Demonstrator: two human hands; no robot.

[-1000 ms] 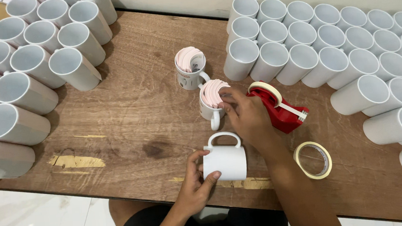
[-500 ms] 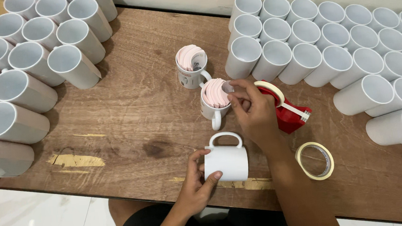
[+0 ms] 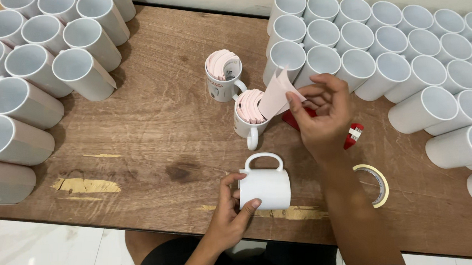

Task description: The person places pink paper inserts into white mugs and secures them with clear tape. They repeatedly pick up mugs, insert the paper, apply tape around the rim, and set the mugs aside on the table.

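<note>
Head view: right fingers (image 3: 312, 91) pinch a pink sheet (image 3: 276, 93); left fingers (image 3: 240, 201) clasp a white mug (image 3: 266, 185).

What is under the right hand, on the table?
Under the right hand lies a red tape dispenser; only its ends show, the middle is covered. The hand holds a pale paper slip.

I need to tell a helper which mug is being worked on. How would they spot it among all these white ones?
On the wooden table, look at the near edge, between the two mug crowds. The plain white mug lies alone on its side, gripped by the left hand.
</note>
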